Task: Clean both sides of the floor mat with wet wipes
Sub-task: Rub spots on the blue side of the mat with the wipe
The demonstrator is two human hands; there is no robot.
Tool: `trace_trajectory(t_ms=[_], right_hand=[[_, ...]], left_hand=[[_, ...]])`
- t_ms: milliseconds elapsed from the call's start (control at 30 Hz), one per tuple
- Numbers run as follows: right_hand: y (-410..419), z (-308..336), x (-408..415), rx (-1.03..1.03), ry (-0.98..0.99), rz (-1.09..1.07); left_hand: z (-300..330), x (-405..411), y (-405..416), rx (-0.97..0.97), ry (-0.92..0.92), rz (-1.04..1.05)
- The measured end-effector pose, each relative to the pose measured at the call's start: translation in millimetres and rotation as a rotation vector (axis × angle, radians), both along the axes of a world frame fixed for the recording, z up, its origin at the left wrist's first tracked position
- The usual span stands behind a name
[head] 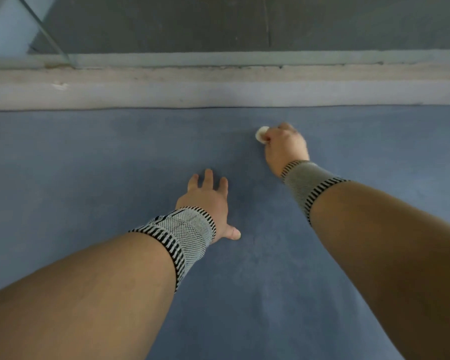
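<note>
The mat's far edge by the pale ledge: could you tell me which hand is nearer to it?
Right. The right hand, gripping the wipe, works just short of that edge; the left hand rests flat farther back.

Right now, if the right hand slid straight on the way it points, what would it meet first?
Only more blue mat, then the pale raised sill along its far edge. The right hand holds the wipe; depth is uncertain.

One blue floor mat (115, 157), filling most of floor. One white wet wipe (261, 133), balled up small. Two hands: left hand (207, 203), right hand (286, 146). Two bare arms. Two wrist bands, gray with black stripes: one on left wrist (182, 235), one on right wrist (309, 185). One pale ledge (218, 92) along mat's far edge.
</note>
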State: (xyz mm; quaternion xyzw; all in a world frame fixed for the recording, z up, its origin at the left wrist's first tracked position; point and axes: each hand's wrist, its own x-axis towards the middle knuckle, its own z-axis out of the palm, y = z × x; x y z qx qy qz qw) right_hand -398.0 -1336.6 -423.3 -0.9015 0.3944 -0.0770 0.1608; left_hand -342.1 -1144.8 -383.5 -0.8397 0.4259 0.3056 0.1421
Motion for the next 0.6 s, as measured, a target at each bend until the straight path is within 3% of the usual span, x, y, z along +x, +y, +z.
trace_trajectory(t_ms=[167,367,533,600], right_hand=[[-77.7,2.8,-30.4,-0.047,0.214,-0.542],[-34.5,3.5,43.8,-0.041,0.104,-0.072],[-59.9,4.5,7.6,-0.086,0.145,-0.384],[-42.8,8.5,20.4,-0.013,0.093,-0.332]], left_hand=[[-2.4,0.3,0.3,-0.025,-0.001,-0.007],[-4.4,1.0,1.1,-0.027,-0.001,-0.001],[-6.4,2.4,3.4,-0.044,0.000,-0.006],[-7.1,3.0,3.8,-0.053,0.001,-0.005]])
